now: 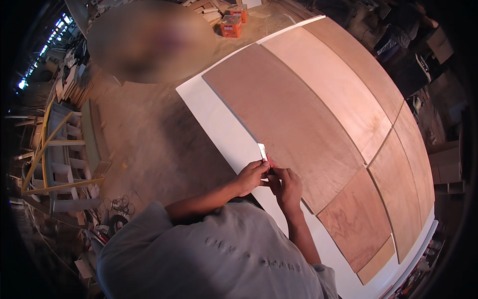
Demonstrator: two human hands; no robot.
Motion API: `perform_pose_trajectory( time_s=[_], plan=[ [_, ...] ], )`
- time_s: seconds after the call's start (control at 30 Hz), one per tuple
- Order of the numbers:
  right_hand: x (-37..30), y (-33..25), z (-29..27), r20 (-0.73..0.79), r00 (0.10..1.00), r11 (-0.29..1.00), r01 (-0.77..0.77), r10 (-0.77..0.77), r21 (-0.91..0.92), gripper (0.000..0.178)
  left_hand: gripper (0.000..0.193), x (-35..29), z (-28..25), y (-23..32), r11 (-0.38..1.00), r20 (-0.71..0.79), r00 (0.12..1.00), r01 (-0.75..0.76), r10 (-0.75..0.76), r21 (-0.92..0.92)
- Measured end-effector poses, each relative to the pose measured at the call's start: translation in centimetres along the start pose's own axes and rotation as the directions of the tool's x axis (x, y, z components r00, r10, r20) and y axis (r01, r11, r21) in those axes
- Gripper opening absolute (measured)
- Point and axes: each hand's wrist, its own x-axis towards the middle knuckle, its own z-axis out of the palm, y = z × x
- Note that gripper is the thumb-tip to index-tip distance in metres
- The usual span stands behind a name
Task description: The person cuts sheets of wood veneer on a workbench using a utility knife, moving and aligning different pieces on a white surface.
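Note:
In front of me, my left hand (251, 176) and my right hand (285, 186) meet close together, fingers pinched round a small slim object (263, 152). It has a pale, shiny flat end pointing away from me and a red part by my right fingers; its exact kind is too small to make out. Both hands are above the near edge of a large white board (224, 127). Thin brown wood panels (284, 109) lie over that board, side by side with narrow gaps. The nearest panel's edge runs just beyond my fingertips.
Orange boxes (231, 26) stand on the dusty floor beyond the board, near scrap wood. At left is a rack with yellow bars (48, 144), and stacked boards (72, 84) lie behind it. Coiled wire (122, 205) lies on the floor. Clutter lines the right side.

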Motion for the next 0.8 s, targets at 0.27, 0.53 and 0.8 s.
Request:
perform_pose_trajectory(
  time_s=[0.27, 0.53, 0.8],
  plan=[
    [0.4, 1.5, 1.0, -0.003, 1.0, 0.971, 0.016, -0.016, 0.237, 0.028, 0.037, 0.6, -1.4, -2.0, 0.991, -0.097, 0.995, -0.031, 0.018, -0.132],
    [-0.1, 1.3, 1.3, 0.06, 0.992, 0.963, -0.119, 0.107, 0.242, 0.023, 0.029, -0.3, -0.8, -1.6, 0.997, -0.134, 0.991, 0.016, -0.026, -0.075],
    [0.1, 2.9, 1.4, 0.224, 0.929, 0.797, -0.369, 0.296, 0.478, 0.043, 0.044, 1.5, -0.5, -0.5, 0.983, -0.038, 0.984, 0.177, -0.175, 0.04]
  ],
)
